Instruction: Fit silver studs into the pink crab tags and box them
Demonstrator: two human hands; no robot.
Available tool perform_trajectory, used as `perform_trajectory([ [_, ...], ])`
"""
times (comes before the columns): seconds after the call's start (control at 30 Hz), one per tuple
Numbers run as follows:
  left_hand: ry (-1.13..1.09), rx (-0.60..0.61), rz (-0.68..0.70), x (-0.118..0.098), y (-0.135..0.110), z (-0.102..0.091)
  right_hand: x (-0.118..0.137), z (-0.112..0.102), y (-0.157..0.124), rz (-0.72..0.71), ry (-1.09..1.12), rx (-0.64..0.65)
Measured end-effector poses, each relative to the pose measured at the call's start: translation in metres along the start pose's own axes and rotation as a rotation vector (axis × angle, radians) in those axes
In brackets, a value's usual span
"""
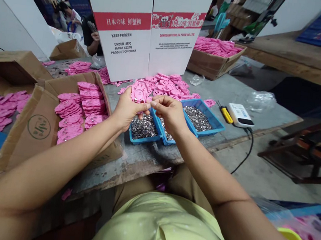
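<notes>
My left hand (127, 110) is closed around a pink plastic piece (139, 91), held upright above the table. My right hand (169, 109) is beside it, its fingertips pinched together at the piece's lower right edge; what they pinch is too small to make out. Right under both hands sit blue trays (216, 124) filled with small silver metal parts (145, 126). Behind the hands a loose pile of pink pieces (170, 84) lies on the grey table.
An open cardboard box (38, 126) at my left holds stacked pink pieces (78, 107). A tall white carton (147, 27) stands behind. A yellow-handled screwdriver (223, 113) and a white corded device (240, 115) lie right. A person sits far back left.
</notes>
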State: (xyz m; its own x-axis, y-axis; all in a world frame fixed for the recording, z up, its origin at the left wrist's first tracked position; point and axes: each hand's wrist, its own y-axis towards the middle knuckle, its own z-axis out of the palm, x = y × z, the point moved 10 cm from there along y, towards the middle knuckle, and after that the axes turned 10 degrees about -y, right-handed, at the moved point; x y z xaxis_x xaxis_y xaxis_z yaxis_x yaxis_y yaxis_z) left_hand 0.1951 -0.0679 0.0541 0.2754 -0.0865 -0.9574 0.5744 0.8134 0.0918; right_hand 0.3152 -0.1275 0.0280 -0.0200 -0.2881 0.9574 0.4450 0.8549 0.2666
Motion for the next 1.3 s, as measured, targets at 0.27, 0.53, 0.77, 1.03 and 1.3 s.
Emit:
perform_trajectory([
  [0.27, -0.209, 0.195, -0.150, 0.008, -0.001, 0.019, 0.018, -0.013, 0.004, -0.169, -0.255, -0.097],
  [0.53, -0.254, 0.214, -0.180, 0.011, -0.002, 0.023, 0.029, -0.002, 0.002, -0.178, -0.370, -0.033],
  [0.77, -0.277, 0.230, -0.189, 0.012, -0.002, 0.025, 0.022, -0.002, 0.003, -0.125, -0.327, -0.034],
  [1.03, -0.306, 0.228, -0.213, 0.017, 0.000, 0.023, 0.021, -0.001, 0.003, -0.119, -0.286, -0.020],
  [1.3, -0.315, 0.201, -0.214, 0.015, -0.003, 0.024, 0.019, -0.002, 0.002, -0.152, -0.372, -0.075],
])
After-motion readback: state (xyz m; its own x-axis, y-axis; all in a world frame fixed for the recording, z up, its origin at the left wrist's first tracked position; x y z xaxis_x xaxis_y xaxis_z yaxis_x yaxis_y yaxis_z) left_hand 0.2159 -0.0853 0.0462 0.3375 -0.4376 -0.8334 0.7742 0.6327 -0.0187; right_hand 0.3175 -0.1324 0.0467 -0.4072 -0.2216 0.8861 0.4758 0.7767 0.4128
